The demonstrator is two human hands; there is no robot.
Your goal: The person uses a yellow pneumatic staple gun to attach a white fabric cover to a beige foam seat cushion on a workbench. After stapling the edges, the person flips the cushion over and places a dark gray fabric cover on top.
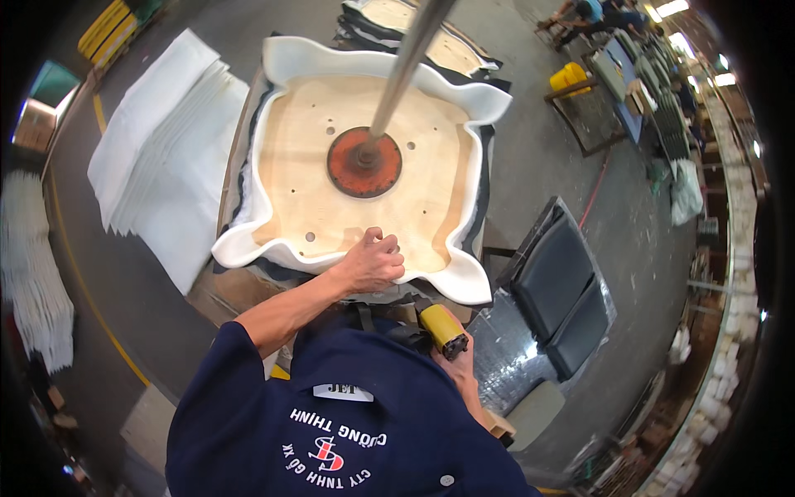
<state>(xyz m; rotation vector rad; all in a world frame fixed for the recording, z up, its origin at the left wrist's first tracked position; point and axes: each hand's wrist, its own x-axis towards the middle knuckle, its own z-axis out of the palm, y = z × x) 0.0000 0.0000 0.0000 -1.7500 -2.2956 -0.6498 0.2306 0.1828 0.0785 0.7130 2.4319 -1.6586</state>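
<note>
Grey floor (530, 174) spreads round the work in the head view, white sheets (166, 157) stacked at left. White foam (286, 60) curls up around the board (331, 228), under an orange disc (344, 178). The left hand (372, 263) curls its grip at the foam's near edge; whether it pinches, I cannot tell. The right hand's (465, 352) grip wraps a yellow tool (441, 325). Probably the edge is being folded in; next calls for bringing the tool there.
</note>
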